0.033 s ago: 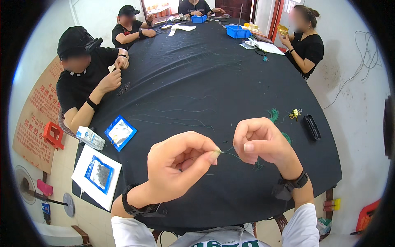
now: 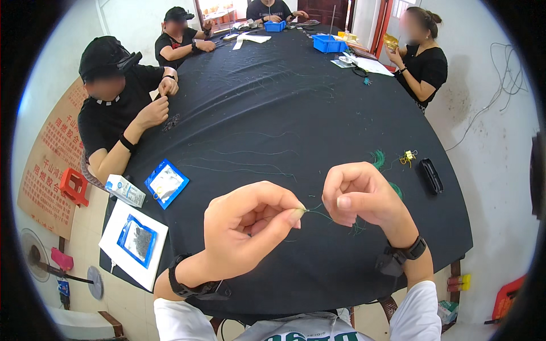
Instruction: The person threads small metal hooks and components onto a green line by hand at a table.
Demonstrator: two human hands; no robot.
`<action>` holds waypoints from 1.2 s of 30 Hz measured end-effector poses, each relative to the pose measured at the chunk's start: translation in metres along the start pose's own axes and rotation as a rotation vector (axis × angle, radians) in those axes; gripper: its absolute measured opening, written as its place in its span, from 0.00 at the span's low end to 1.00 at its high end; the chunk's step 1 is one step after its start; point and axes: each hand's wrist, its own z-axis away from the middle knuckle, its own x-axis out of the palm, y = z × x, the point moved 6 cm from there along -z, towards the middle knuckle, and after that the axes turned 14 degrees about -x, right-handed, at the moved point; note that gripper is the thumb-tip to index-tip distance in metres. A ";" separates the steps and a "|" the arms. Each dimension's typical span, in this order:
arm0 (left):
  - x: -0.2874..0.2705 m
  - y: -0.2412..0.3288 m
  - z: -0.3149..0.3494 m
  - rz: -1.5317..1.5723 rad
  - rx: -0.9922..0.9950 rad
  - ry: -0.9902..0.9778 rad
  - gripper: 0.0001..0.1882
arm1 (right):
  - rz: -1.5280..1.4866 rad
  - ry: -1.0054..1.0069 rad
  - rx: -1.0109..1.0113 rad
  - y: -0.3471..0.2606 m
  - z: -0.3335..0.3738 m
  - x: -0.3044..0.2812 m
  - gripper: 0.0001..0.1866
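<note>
Above the black-covered table (image 2: 318, 273), the left hand (image 2: 242, 227) has its fingertip grip pinched tight, while the right hand (image 2: 364, 193) is loosely curled; I cannot tell whether its grip has hold of anything. A green tuft (image 2: 377, 158) lies beyond the right hand. Between the hands, the green thread (image 2: 322, 213) is caught in the left pinch, its strands parting toward the right, so the work looks only partway done.

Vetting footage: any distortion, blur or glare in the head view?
Head view: fisheye bows the table edge, corners black; same view: co-workers' faces blurred, left hand and right hand fairly sharp; same view: window at top right bright, green thread faint against dark cloth.
</note>
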 end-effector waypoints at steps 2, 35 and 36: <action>0.002 -0.002 -0.001 -0.011 -0.075 -0.052 0.03 | 0.013 0.019 0.001 0.000 0.000 -0.001 0.06; 0.008 0.017 0.003 -0.568 0.473 0.252 0.10 | 1.458 -0.098 -0.692 -0.023 0.014 0.058 0.13; 0.009 0.016 0.003 -0.603 0.481 0.249 0.10 | 1.456 -0.098 -0.692 -0.024 0.014 0.060 0.13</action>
